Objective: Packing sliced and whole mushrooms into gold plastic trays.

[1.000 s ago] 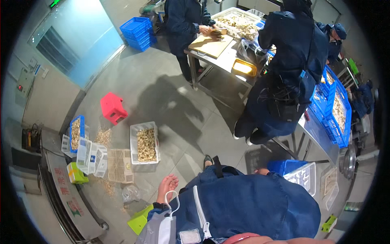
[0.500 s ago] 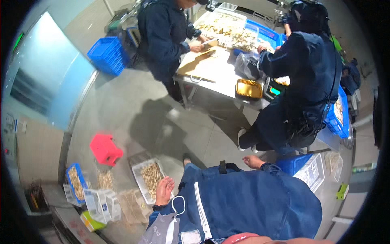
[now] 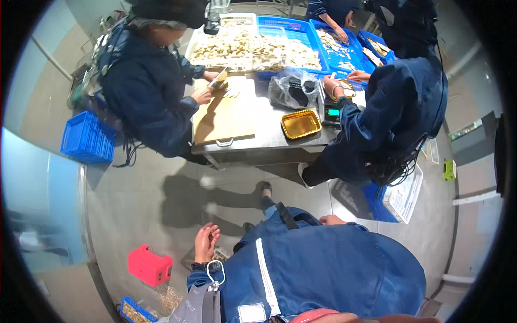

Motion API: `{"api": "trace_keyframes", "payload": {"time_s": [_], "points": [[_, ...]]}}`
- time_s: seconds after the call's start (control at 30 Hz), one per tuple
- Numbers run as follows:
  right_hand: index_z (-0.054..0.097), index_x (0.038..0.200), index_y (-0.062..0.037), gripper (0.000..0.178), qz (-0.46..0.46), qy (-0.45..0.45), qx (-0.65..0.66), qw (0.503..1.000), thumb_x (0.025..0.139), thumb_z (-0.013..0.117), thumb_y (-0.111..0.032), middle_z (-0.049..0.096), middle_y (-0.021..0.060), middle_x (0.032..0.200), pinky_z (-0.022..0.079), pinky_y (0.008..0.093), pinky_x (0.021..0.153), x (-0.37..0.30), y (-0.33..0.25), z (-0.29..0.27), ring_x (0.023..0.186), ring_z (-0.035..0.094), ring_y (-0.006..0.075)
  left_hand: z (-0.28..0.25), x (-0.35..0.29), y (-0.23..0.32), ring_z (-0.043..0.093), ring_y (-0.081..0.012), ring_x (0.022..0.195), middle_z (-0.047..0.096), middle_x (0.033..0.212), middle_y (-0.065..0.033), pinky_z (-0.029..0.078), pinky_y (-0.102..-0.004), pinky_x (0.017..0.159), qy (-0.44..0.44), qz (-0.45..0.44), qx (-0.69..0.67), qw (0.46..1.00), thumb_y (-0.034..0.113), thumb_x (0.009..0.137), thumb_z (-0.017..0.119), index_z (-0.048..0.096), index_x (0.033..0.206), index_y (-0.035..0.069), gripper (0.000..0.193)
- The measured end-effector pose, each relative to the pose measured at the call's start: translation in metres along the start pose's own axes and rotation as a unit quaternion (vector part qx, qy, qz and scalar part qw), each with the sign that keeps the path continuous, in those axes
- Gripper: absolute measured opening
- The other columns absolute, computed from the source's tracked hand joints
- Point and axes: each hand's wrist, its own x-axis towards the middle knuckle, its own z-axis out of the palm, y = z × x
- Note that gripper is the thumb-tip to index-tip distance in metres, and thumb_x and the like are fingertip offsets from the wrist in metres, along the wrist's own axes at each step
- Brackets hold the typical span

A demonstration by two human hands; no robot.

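Hanging open and empty: left hand (image 3: pixel 206 241), right hand (image 3: pixel 332 219).

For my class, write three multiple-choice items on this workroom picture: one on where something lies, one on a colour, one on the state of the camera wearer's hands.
1. Where does the gold tray lie?
A. On the steel table, right of the wooden cutting board
B. On the floor beside the red stool
C. Inside a blue crate

2. What colour is the small stool on the floor near the wearer's left hand?
A. Green
B. Red
C. White

3. What state is the wearer's left hand in?
A. Closed round a knife
B. Pressed flat on the table
C. Open and empty, fingers spread loosely

Answers:
1 A: the tray rests on the bare metal top, apart from the board's right edge.
2 B: the stool is plainly red against the grey floor.
3 C: the palm shows with nothing in it; the right hand, seen only in part at the jacket's edge, cannot be judged.
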Motion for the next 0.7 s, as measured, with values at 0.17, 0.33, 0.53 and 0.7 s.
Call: {"api": "trace_keyframes", "payload": {"time_s": [0.17, 0.33, 0.53, 0.7], "points": [[0.072, 0.116, -0.0093, 0.034, 0.008, -0.005, -0.023, 1.000, 0.088, 0.063, -0.024, 0.073, 0.0176, 0.110, 0.053, 0.0425, 0.093, 0.046, 0.032, 0.003, 0.103, 0.069, 0.0360, 0.055, 0.019, 0.040, 0.068, -0.0207, 0.095, 0.067, 0.114, -0.0140, 0.058, -0.0293, 0.079, -0.006, -0.055, 0.074, 0.996, 0.017, 0.103, 0.053, 0.054, 0.130, 0.001, 0.031], [0.071, 0.117, -0.0099, 0.033, 0.016, 0.062, 0.036, 0.997, 0.090, 0.060, -0.025, 0.072, 0.0167, 0.111, 0.053, 0.0425, 0.094, 0.080, 0.018, -0.032, 0.105, 0.068, 0.0358, 0.075, 0.039, 0.064, 0.068, -0.0221, 0.097, 0.066, 0.117, -0.0132, 0.059, -0.0318, 0.081, -0.037, -0.092, 0.125, 0.987, 0.018, 0.103, 0.056, 0.054, 0.131, 0.003, 0.032], [0.072, 0.115, -0.0088, 0.033, 0.027, 0.106, 0.096, 0.989, 0.090, 0.056, -0.024, 0.072, 0.0166, 0.113, 0.052, 0.0436, 0.094, 0.096, 0.012, -0.052, 0.107, 0.066, 0.0358, 0.132, 0.059, 0.095, 0.067, -0.0214, 0.100, 0.066, 0.117, -0.0120, 0.057, -0.0300, 0.084, -0.043, -0.105, 0.136, 0.984, 0.018, 0.103, 0.057, 0.053, 0.134, 0.003, 0.034], [0.073, 0.108, -0.0065, 0.030, 0.012, 0.121, 0.131, 0.984, 0.091, 0.057, -0.025, 0.073, 0.0165, 0.107, 0.053, 0.0441, 0.090, 0.091, 0.035, -0.025, 0.101, 0.068, 0.0364, 0.149, 0.083, 0.106, 0.067, -0.0203, 0.103, 0.066, 0.120, -0.0109, 0.055, -0.0315, 0.087, -0.103, -0.128, 0.215, 0.963, 0.022, 0.104, 0.055, 0.054, 0.135, 0.006, 0.035]]}}
